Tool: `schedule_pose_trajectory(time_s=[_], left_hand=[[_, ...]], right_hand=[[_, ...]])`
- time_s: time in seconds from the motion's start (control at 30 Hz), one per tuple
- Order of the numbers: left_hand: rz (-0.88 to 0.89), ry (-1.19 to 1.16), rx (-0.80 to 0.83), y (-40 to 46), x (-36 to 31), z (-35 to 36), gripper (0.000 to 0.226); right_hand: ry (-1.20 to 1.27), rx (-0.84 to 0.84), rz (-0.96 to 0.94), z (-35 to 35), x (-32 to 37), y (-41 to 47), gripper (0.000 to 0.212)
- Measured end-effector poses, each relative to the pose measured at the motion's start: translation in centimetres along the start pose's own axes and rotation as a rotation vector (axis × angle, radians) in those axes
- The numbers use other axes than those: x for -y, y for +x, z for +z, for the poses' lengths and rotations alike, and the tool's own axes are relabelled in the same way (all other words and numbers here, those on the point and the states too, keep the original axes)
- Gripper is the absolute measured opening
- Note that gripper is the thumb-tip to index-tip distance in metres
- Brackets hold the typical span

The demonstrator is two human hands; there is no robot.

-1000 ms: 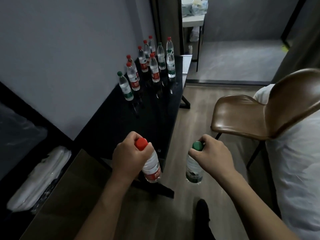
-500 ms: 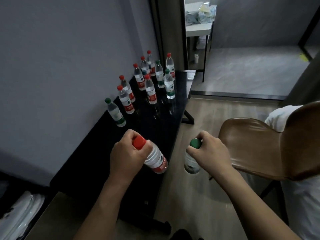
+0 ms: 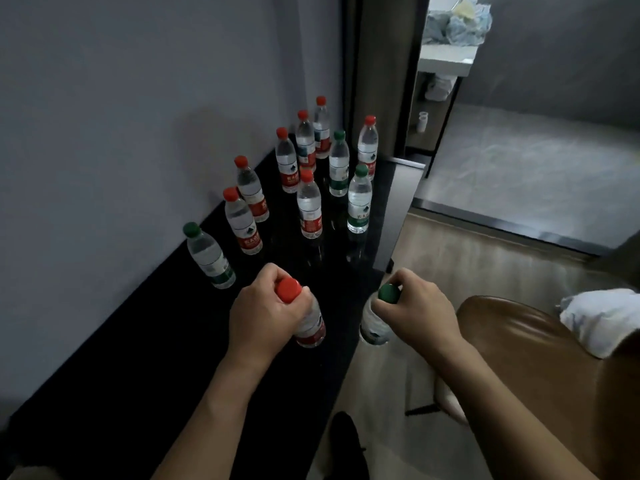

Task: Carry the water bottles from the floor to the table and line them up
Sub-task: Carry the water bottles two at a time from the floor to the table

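Note:
My left hand (image 3: 265, 315) grips a red-capped water bottle (image 3: 311, 325) by its neck, held above the black table (image 3: 145, 358). My right hand (image 3: 415, 311) grips a green-capped bottle (image 3: 372, 327) by its neck, right at the table's outer edge and partly over the floor. Several bottles with red and green caps stand on the far half of the table. The nearest is a green-capped one (image 3: 207, 256) by the wall. A red-capped one (image 3: 310, 206) and a green-capped one (image 3: 358, 200) stand at the front of the group.
A grey wall runs along the table's left side. A brown chair (image 3: 533, 362) with a white cloth (image 3: 602, 317) on it stands to the right on the wooden floor. A dark shoe (image 3: 346, 441) shows below. A doorway opens beyond the table's far end.
I have walked closer along the table. Both hands, each still holding its bottle, have come forward; the red-capped bottle now hangs over the tabletop, nearer the standing bottles.

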State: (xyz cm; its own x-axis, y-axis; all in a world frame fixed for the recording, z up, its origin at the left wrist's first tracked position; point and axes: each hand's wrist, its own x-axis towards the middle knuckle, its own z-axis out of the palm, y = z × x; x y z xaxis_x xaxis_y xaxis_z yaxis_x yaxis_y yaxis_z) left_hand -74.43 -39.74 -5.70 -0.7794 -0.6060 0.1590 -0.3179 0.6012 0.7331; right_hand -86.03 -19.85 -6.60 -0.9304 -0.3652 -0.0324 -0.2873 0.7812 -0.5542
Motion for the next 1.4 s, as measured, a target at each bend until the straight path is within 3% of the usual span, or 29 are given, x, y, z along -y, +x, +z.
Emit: schedule_pose_trajectory(time_s=[0.3, 0.7, 1.07, 1.23, 1.4], left_hand=[[-0.077, 0.028, -0.085, 10.4, 1.9, 1.2, 0.027], [-0.347, 0.264, -0.09, 13.5, 7.2, 4.0, 0.028], [-0.543, 0.408, -0.032, 13.9, 6.3, 4.9, 0.028], [-0.523, 0.466, -0.06, 12.6, 5.3, 4.2, 0.036], [-0.507, 0.561, -0.231, 9.1, 5.1, 1.7, 0.05]], right_hand=[[-0.032, 0.011, -0.094, 2.3, 3.8, 13.0, 0.024], [-0.159, 0.323, -0.222, 8.0, 5.9, 20.8, 0.028], [-0.404, 0.655, -0.459, 7.2, 8.6, 24.6, 0.03], [-0.509, 0.584, -0.588, 6.5, 10.8, 24.2, 0.04], [-0.265, 0.435, -0.798, 6.8, 14.1, 21.5, 0.044]])
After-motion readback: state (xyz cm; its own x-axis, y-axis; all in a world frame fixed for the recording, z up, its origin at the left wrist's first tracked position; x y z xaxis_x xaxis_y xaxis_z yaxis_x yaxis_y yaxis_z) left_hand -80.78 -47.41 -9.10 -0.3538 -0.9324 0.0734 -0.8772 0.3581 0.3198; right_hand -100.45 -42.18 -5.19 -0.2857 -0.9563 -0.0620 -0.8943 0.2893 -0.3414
